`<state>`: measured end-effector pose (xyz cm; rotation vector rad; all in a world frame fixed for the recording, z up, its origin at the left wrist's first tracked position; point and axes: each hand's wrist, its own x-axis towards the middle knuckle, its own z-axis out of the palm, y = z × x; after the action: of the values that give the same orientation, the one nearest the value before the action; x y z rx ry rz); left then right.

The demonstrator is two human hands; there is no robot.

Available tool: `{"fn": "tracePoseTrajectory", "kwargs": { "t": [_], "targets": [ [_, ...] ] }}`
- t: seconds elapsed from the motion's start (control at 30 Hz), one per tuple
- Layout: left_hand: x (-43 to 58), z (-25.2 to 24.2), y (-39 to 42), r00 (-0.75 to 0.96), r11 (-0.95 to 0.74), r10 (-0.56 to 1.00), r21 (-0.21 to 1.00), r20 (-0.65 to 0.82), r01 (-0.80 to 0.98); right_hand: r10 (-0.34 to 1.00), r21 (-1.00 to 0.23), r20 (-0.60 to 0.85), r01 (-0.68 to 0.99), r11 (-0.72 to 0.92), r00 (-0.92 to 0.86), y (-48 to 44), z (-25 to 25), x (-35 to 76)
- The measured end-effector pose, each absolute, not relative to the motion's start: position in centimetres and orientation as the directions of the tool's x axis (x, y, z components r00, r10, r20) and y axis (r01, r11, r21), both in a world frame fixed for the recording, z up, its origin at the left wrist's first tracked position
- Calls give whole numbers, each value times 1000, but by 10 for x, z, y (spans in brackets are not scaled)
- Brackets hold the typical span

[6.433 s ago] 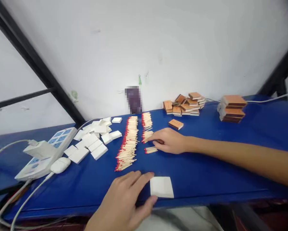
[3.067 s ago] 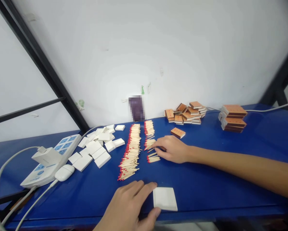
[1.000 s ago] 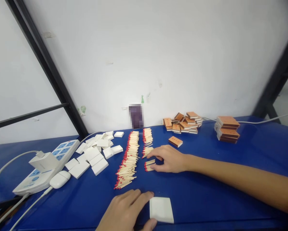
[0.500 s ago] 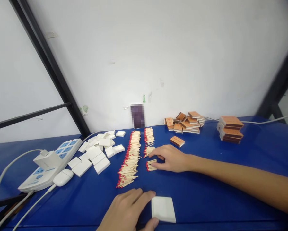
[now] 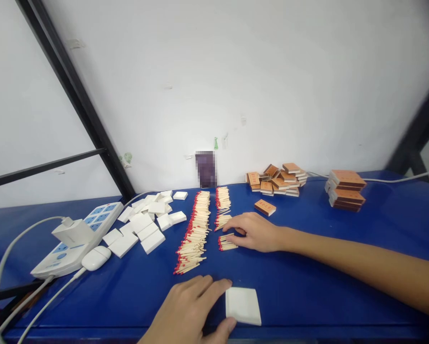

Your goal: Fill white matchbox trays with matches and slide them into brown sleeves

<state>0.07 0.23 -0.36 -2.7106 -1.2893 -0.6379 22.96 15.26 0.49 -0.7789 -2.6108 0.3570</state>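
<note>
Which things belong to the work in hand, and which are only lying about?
In use: small bunch of matches at the right hand; white tray at the left hand; long row of matches.
Lying about: power strip, earbud case, orange matchbox pile, stacked packs, loose white trays.

Power strip (image 5: pixel 99 212): white with blue sockets, far left; we note a white charger (image 5: pixel 71 230) plugged in.
Earbud case (image 5: pixel 96 258): white and rounded, probably earbuds (soft view), just beside the strip.
Orange matchboxes (image 5: pixel 277 180): loose heap near the wall, one box (image 5: pixel 265 207) lying apart.
Stack (image 5: pixel 346 188): neat, farther right.
Table (image 5: pixel 307 296): blue.
</note>
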Motion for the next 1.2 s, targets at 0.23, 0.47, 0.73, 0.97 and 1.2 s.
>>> {"fn": "tracePoseTrajectory", "kwargs": {
  "t": [0.23, 0.47, 0.73, 0.97, 1.2],
  "targets": [
    [1, 0, 1, 568, -659, 719, 135, 400, 740, 538, -349, 292, 435, 830, -791, 153, 6, 231],
    [2, -1, 2, 572, -669, 702, 115, 424, 735, 556, -348, 292, 455, 820, -778, 154, 7, 230],
    [2, -1, 2, 571, -668, 698, 104, 432, 737, 495, -344, 294, 392, 853, -818, 153, 10, 232],
    [2, -2, 3, 578, -675, 690, 100, 436, 731, 466, -201, 278, 424, 883, -840, 145, 15, 231],
    [1, -3, 3, 580, -666, 712, 118, 395, 737, 435, 52, 149, 446, 894, -888, 132, 24, 223]
  ]
}}
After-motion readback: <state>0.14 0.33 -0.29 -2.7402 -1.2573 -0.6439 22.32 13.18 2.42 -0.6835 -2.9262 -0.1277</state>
